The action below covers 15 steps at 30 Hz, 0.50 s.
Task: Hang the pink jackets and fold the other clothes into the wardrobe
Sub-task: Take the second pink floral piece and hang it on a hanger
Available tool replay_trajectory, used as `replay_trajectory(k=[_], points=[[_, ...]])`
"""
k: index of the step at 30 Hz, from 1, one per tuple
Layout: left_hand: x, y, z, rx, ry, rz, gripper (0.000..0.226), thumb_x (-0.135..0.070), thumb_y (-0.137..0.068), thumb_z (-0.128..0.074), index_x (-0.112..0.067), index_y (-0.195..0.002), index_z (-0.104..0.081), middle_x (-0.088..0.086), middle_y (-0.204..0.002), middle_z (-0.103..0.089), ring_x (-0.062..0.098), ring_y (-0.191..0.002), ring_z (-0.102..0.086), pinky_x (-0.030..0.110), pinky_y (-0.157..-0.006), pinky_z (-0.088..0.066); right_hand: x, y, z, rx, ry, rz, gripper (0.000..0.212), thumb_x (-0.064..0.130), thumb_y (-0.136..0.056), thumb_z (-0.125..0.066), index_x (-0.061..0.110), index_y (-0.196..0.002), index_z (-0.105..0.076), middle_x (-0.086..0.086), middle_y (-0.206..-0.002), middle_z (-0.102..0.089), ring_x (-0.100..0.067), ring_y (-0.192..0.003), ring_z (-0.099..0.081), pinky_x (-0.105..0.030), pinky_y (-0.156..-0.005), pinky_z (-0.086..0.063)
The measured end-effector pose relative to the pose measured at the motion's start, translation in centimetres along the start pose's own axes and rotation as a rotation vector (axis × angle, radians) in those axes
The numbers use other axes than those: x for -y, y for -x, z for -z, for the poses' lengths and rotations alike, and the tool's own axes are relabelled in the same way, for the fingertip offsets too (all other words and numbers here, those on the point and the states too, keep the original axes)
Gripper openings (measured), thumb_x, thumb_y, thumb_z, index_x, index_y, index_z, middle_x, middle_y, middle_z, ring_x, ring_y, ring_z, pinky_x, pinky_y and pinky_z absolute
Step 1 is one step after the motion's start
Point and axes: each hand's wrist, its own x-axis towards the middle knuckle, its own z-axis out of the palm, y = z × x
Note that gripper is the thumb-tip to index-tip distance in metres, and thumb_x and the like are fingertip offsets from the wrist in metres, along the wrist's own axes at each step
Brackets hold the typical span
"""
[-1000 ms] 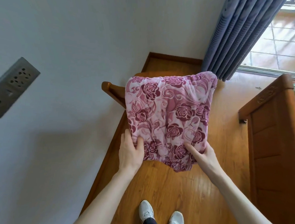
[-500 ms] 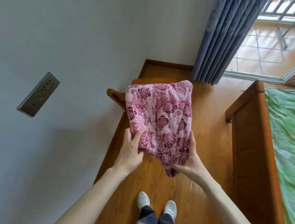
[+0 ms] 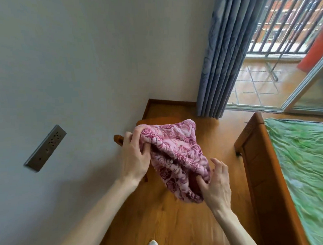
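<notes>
My left hand [image 3: 133,157] grips the bunched pink rose-print garment [image 3: 177,155] above the wooden floor [image 3: 161,224], while my right hand [image 3: 216,184] pinches its lower edge.

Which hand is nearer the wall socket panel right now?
Left. The left hand grips the pink floral garment at its upper left edge, on the side toward the wall socket panel. The right hand holds the garment's lower right end, farther away, toward the bed frame.
</notes>
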Motion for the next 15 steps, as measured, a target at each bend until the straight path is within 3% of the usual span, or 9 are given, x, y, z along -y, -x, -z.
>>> replay_trajectory(k=[3, 5, 7, 8, 11, 13, 15], points=[[-0.4, -3.2, 1.3, -0.065, -0.168, -0.07, 0.023, -0.028, -0.096, -0.065, -0.018, -0.116, -0.061, -0.003, -0.11, -0.034, 0.011, -0.081, -0.046, 0.017, -0.059, -0.041, 2.2, -2.4, 2.4, 0.146, 0.248, -0.046, 0.043, 0.055, -0.094, -0.06, 0.026, -0.125, -0.053, 0.008, -0.101, -0.055, -0.018, -0.085, -0.063, -0.035, -0.065, -0.052], [-0.2, -5.2, 2.1, -0.059, -0.208, -0.089, 0.021, -0.031, -0.097, -0.064, -0.013, -0.108, -0.061, 0.005, -0.121, -0.042, 0.016, -0.077, -0.052, 0.026, -0.054, -0.045, 3.7, -3.9, 3.7, 0.27, 0.232, -0.097, 0.032, 0.052, -0.102, -0.051, 0.025, -0.118, -0.052, 0.006, -0.092, -0.064, -0.017, -0.071, -0.069, -0.041, -0.063, -0.06], [-0.1, -6.9, 2.7, -0.039, -0.219, -0.096, 0.019, -0.029, -0.1, -0.06, -0.011, -0.106, -0.061, 0.007, -0.122, -0.055, 0.025, -0.076, -0.063, 0.03, -0.059, -0.046, 5.3, -5.3, 5.1, 0.266, 0.147, -0.115, 0.027, 0.04, -0.105, -0.053, 0.022, -0.123, -0.045, -0.002, -0.097, -0.065, -0.026, -0.078, -0.073, -0.047, -0.068, -0.065], [-0.2, -7.6, 3.1, -0.036, -0.215, -0.097, 0.016, -0.028, -0.101, -0.058, -0.013, -0.103, -0.061, 0.004, -0.111, -0.061, 0.028, -0.077, -0.066, 0.031, -0.062, -0.044, 6.0, -6.0, 5.7, 0.253, 0.113, -0.111, 0.029, 0.033, -0.105, -0.056, 0.022, -0.126, -0.04, -0.005, -0.1, -0.063, -0.029, -0.083, -0.073, -0.045, -0.068, -0.065], [-0.6, -9.6, 3.9, -0.068, -0.114, -0.051, 0.003, -0.022, -0.103, -0.055, -0.019, -0.103, -0.056, -0.003, -0.084, -0.06, 0.03, -0.075, -0.066, 0.033, -0.065, -0.043, 8.1, -7.8, 7.4, 0.251, -0.064, -0.116, 0.041, 0.015, -0.097, -0.066, 0.024, -0.127, -0.039, -0.008, -0.11, -0.062, -0.022, -0.088, -0.07, -0.02, -0.057, -0.059], [-1.0, -10.7, 4.5, -0.077, -0.06, -0.037, 0.024, -0.016, -0.104, -0.054, -0.017, -0.128, -0.057, 0.0, -0.094, -0.067, 0.026, -0.084, -0.067, 0.038, -0.073, -0.051, 9.6, -8.5, 8.0, 0.186, -0.171, -0.123, 0.036, 0.014, -0.096, -0.068, 0.024, -0.123, -0.045, -0.007, -0.112, -0.063, -0.019, -0.093, -0.068, -0.014, -0.054, -0.055], [-1.3, -11.8, 5.1, -0.081, -0.059, -0.063, 0.031, -0.012, -0.104, -0.054, -0.015, -0.135, -0.061, 0.005, -0.113, -0.07, 0.027, -0.1, -0.068, 0.041, -0.085, -0.055, 11.2, -8.8, 8.4, 0.077, -0.205, -0.076, 0.023, 0.016, -0.101, -0.061, 0.021, -0.121, -0.05, -0.006, -0.11, -0.063, -0.019, -0.097, -0.066, -0.011, -0.053, -0.051]])
